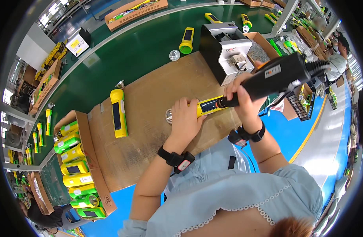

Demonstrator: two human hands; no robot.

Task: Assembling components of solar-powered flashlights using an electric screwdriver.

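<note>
Yellow flashlight [208,106] held, black screwdriver [274,77] pressing (cardboard underneath).

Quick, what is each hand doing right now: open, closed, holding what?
Left hand: closed over the yellow flashlight, pressing it on the cardboard sheet.
Right hand: closed around the black electric screwdriver, tip on the flashlight.
</note>
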